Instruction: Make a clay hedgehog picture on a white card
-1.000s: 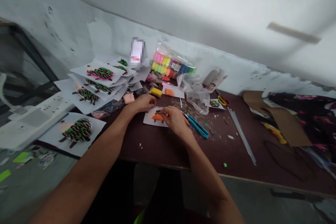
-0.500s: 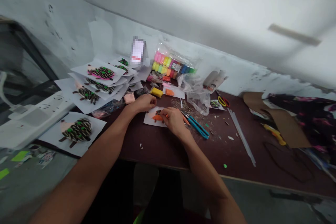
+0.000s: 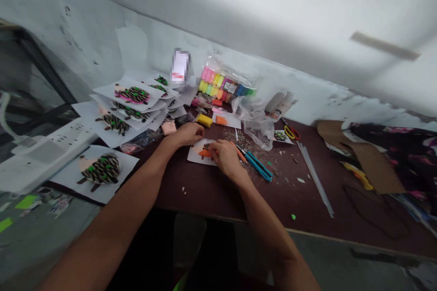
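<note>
Little has moved: the right hand [image 3: 222, 153] stays over the orange shape [image 3: 205, 153], its card [image 3: 193, 157] on the bench [image 3: 211, 195], fingertips bunched, though what they pinch I cannot tell. The left hand [image 3: 190, 133] curls nearby, grip unclear. Laying dark bits [image 3: 206, 146] seems underway, calling next for a light press.

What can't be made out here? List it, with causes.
All in the head view:
Orange figure: right part hidden by the right hand.
What that hand holds, if anything: too small to tell.
Phone screen: blurred into blocks.
Floral cloth: cut off by the right edge.
</note>
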The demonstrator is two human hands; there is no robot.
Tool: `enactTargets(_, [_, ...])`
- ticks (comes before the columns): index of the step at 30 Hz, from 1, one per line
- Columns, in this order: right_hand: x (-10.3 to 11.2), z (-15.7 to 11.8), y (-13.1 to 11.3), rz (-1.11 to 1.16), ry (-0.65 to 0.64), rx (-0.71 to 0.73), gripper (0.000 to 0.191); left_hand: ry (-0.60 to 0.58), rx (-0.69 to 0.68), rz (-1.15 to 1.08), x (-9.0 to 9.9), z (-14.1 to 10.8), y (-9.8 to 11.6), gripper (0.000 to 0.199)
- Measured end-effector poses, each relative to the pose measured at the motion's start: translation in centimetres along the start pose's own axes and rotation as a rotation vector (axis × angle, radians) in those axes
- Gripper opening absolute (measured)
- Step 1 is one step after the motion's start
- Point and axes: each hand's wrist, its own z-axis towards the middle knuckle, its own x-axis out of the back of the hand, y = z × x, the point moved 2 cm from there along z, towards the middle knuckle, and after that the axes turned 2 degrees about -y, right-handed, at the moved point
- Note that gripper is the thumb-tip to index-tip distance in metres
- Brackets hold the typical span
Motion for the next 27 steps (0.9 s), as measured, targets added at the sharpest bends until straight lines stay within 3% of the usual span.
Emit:
enactTargets(6, [0.2,0.0,-0.2,-0.012,-0.034,-0.030,0.021,-0.004,0.010,0.016,0.1,0.0,0.1,0.022])
enactTargets(11, [1.0,-0.2,0.4,0.016,0.078,-0.104,0.012,-0.005,0.006,-0.013,0.1,-0.1,0.2,0.020])
enactTargets(15, [2.5,-0.4,2.8,-0.055,0.185,-0.305,0.018,-0.007,0.002,-0.015,0.1,-0.1,0.1,0.019])
enactTargets(18, [3.4,-0.8,5.2,-0.148,0.175,-0.530,0.021,-0.013,0.005,-0.013,0.1,0.0,0.0,0.019])
enactTargets(21, [3.7,-1.1,7.1,-0.188,0.164,-0.626,0.027,-0.012,0.003,-0.015,0.0,0.0,-0.1,0.019])
enactTargets(27, [2.3,-0.5,8.9,-0.174,0.182,-0.530,0.028,-0.006,0.002,-0.024,0.1,-0.1,0.1,0.019])
